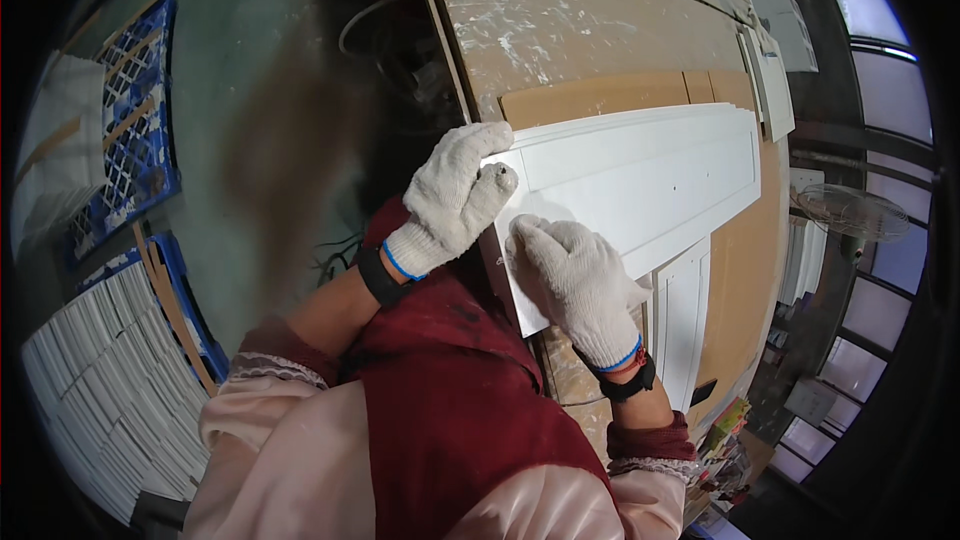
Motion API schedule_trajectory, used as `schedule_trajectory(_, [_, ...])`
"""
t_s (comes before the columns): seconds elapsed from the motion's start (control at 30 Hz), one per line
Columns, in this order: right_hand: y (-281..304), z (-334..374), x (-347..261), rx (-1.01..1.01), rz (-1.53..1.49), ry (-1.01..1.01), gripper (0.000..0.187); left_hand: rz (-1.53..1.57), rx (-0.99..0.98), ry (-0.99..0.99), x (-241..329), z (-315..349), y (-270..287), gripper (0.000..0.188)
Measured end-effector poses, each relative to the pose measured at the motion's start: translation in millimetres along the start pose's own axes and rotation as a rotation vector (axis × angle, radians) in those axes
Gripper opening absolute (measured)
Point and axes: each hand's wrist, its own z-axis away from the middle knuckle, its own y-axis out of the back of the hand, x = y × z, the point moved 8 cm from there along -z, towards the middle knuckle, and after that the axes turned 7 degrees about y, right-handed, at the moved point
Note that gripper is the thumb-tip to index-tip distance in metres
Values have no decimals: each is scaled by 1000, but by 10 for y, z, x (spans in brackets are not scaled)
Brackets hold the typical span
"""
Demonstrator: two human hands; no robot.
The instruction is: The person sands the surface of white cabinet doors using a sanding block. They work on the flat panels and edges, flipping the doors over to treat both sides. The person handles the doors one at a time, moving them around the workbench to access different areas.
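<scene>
A long white panel [640, 180] with a recessed middle lies across the workbench, its near end toward me. Beneath its far edge show the edges of more white panels. My left hand [455, 195], in a white knit glove, grips the panel's far left corner, the thumb bent beside the fingers. My right hand [580, 280], gloved alike, rests on the panel's near end with its fingers curled together. Whatever those fingers hold, if anything, is hidden. A second white panel [680, 305] lies right of my right hand on the bench.
The paint-marked workbench [590, 25] carries brown board [738, 270]. Stacked white strips [110, 380] stand at lower left, near blue pallets [140, 110] on the green floor [230, 30]. A fan [850, 212] stands at right before windows. My red apron [450, 380] touches the bench.
</scene>
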Motion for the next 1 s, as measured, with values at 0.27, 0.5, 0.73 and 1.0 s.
schedule_trajectory(0.27, [103, -389, 49, 52, 25, 62, 18, -59, 42, 25, -81, -6, -12, 38])
schedule_trajectory(0.5, [109, -220, -9, 38, 47, 190, 12, -40, 53, 14, -46, -34, -44, 36])
schedule_trajectory(0.73, [156, -484, -61, 0, 234, 176, 13, -36, 103, 39, -129, -6, -44, 35])
schedule_trajectory(1.0, [135, -608, -47, 19, 296, 157, 12, 34, 102, 86, -191, -22, -57, 30])
